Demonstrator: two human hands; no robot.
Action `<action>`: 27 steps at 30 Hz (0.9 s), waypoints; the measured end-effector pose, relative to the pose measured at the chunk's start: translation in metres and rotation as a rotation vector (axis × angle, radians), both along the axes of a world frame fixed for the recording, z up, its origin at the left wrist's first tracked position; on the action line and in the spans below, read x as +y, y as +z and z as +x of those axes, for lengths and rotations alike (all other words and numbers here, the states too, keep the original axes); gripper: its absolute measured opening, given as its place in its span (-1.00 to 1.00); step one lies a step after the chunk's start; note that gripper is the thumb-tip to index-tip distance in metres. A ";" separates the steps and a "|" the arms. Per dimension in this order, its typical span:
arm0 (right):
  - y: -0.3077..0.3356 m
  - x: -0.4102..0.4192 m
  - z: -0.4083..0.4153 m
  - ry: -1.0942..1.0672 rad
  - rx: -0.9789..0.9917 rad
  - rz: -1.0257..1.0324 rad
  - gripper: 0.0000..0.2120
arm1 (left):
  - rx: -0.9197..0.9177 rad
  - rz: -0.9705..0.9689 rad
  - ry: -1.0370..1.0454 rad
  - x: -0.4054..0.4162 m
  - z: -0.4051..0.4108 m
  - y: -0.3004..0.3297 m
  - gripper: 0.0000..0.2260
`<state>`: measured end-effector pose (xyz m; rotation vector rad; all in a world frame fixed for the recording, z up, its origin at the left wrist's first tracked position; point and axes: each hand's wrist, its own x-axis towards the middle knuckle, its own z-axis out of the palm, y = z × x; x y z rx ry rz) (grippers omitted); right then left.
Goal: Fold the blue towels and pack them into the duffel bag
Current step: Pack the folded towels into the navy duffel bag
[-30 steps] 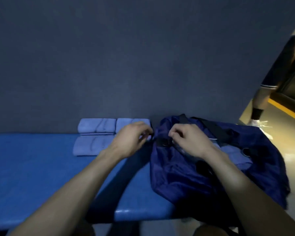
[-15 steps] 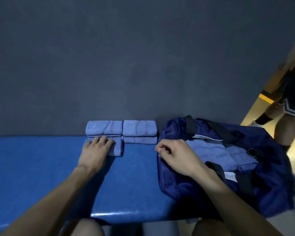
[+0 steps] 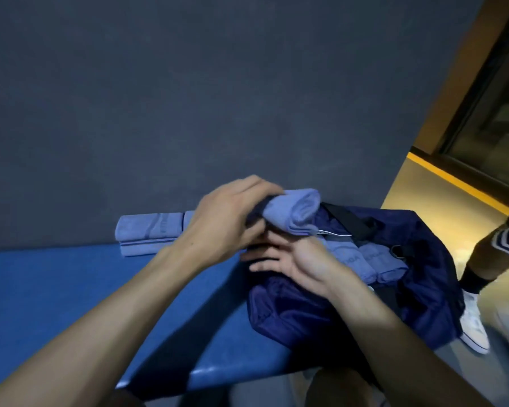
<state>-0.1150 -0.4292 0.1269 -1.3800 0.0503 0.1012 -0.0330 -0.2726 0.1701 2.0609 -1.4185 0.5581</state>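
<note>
My left hand (image 3: 229, 218) grips a folded light-blue towel (image 3: 294, 211) and holds it in the air over the left end of the navy duffel bag (image 3: 321, 315). Just beneath that towel, my right hand (image 3: 288, 261) lies palm up with relaxed fingers, over the bag's opening. Folded towels (image 3: 365, 262) lie side by side inside the open bag. More folded towels (image 3: 147, 230) are stacked against the wall on the blue bench (image 3: 71, 295), partly hidden behind my left hand.
A dark grey wall rises right behind the bench. At the right, a person's legs (image 3: 488, 259) in white shoes stand on the floor close to the bag's end. A black bag strap (image 3: 350, 223) crosses the opening.
My left hand has lifted a folded towel off the bench stack and carried it right, over the bag. My right hand has turned palm up beneath it. The view has swung right.
</note>
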 end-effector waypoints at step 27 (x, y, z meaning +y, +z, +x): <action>-0.022 -0.161 0.009 -0.032 0.672 -0.927 -0.64 | 0.060 0.702 -0.066 -0.054 0.018 -0.092 -0.90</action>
